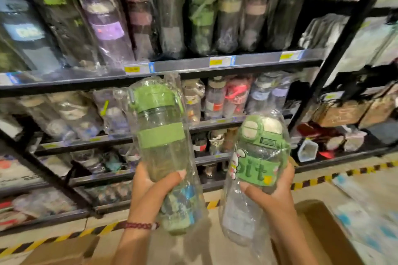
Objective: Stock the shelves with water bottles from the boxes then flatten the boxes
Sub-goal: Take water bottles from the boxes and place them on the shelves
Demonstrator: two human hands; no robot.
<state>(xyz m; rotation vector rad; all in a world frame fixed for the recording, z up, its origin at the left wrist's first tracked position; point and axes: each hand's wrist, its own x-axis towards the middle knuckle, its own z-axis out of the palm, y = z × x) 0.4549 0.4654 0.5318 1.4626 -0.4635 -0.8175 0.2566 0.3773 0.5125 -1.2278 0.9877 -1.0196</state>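
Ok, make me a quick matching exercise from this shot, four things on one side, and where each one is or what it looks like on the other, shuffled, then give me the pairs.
Things
1. tall bottle
2. short bottle
3. beaded bracelet
4. cardboard box

Descriptions
A. on the left wrist
B. green band with pale letters, held in the right hand
C. open, on the floor at lower right
D. plain green band round the middle, held in the left hand

Pairs: 1-D, 2-B, 3-A, 4-C
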